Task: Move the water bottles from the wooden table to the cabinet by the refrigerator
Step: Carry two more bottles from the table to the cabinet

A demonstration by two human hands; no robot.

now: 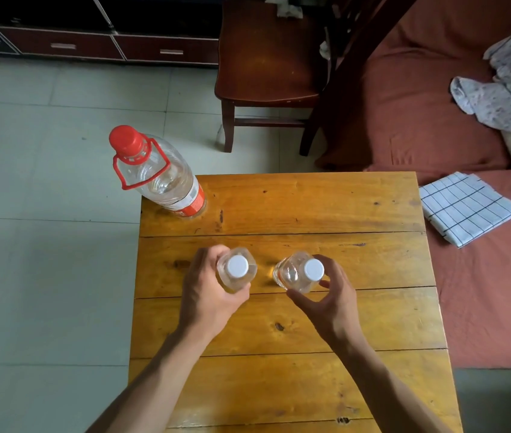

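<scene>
Pick-up step: the left hand [208, 292] grips one small bottle [237, 271] and the right hand [326, 295] curls around the other small bottle [298, 271] — both mid-table [357, 323]. A big bottle [160, 173] waits at the far left corner. Next — lift both upright and carry them off.

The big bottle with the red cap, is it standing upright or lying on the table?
Upright. The big bottle stands on its base at the far left corner of the wooden table, red cap on top, touched by neither hand.
</scene>
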